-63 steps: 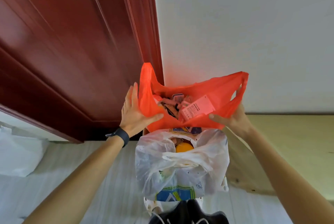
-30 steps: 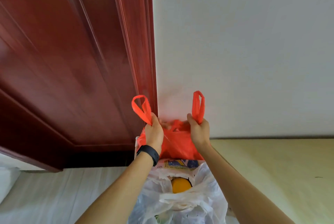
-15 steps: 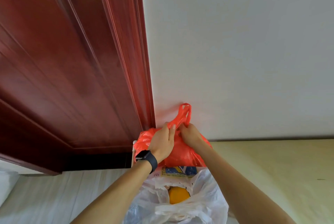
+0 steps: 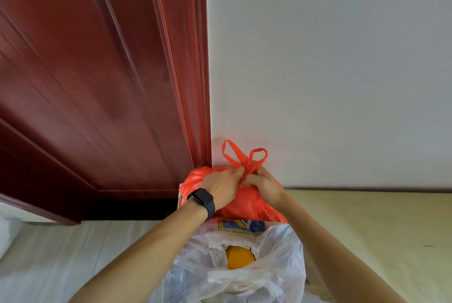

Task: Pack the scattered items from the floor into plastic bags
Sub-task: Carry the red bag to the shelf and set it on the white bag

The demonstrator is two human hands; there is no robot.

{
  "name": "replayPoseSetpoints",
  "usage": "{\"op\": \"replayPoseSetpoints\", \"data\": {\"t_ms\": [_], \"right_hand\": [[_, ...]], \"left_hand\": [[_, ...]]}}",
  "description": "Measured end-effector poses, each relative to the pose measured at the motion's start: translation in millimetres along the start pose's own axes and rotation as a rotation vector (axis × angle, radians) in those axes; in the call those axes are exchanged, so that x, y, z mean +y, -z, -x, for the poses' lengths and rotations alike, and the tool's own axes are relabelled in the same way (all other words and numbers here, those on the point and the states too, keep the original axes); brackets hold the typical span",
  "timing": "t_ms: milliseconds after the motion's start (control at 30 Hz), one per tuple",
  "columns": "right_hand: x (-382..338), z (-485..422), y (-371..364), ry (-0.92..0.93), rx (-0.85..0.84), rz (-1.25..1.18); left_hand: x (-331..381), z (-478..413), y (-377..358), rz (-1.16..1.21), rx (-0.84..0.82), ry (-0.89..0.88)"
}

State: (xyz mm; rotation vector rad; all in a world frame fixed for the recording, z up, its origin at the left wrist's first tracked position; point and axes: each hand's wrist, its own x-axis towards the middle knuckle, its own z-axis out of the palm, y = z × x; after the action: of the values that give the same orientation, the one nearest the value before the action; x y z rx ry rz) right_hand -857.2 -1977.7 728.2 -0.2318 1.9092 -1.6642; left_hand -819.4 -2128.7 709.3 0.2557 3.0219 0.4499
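Note:
A red plastic bag [image 4: 247, 202] sits against the base of the wall, its mouth gathered shut. Its two handle loops [image 4: 241, 155] stick up above a crossing point. My left hand [image 4: 223, 186], with a black watch on the wrist, pinches the handles from the left. From the right, my right hand [image 4: 264, 185] grips them at the same spot. Closer to me stands a clear white plastic bag [image 4: 274, 275], its top loosely knotted, with an orange item [image 4: 238, 257] and a blue-and-yellow package [image 4: 241, 225] visible inside.
A dark red wooden door [image 4: 97, 82] fills the left side, its frame meeting the white wall [image 4: 330, 70] right behind the red bag. Pale wood-look floor [image 4: 61, 253] lies to the left, a yellowish mat [image 4: 379, 229] to the right. Something white [image 4: 6, 234] shows at the left edge.
The red bag was held open showing its contents, then I gathered the handles together. Now both hands are crossing the two handle loops over the closed bag.

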Motion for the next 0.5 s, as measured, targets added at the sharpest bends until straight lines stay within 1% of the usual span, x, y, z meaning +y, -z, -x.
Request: {"op": "replayPoseSetpoints", "data": {"t_ms": [33, 67, 100, 167, 200, 233, 300, 367, 433, 500], "right_hand": [[-4, 3, 1, -0.029, -0.044, -0.066], [-6, 5, 1, -0.065, -0.048, -0.056], [-7, 5, 2, -0.112, 0.003, -0.003], [-7, -1, 0, -0.247, 0.208, 0.110], [-6, -3, -1, -0.302, 0.285, 0.096], [-5, -5, -2, -0.336, 0.316, 0.020], [-2, -7, -2, -0.355, 0.307, -0.221], [2, -7, 2, -0.348, 0.263, -0.430], [3, -3, 5, -0.320, 0.165, -0.525], [1, 2, 10, -0.258, 0.043, -0.506]], "left_hand": [[0, 0, 0, -0.060, 0.002, -0.031], [2, 2, 1, -0.116, 0.002, -0.067], [4, 4, 1, -0.166, 0.012, -0.107], [6, 7, 0, -0.214, 0.052, -0.169], [6, 7, -2, -0.195, 0.073, -0.183], [5, 8, -4, -0.148, 0.093, -0.185], [6, 12, -4, 0.045, 0.113, -0.120], [7, 15, -1, 0.338, 0.028, 0.033], [3, 12, 8, 0.707, -0.091, 0.233], [-3, 8, 23, 1.008, -0.189, 0.364]]}}
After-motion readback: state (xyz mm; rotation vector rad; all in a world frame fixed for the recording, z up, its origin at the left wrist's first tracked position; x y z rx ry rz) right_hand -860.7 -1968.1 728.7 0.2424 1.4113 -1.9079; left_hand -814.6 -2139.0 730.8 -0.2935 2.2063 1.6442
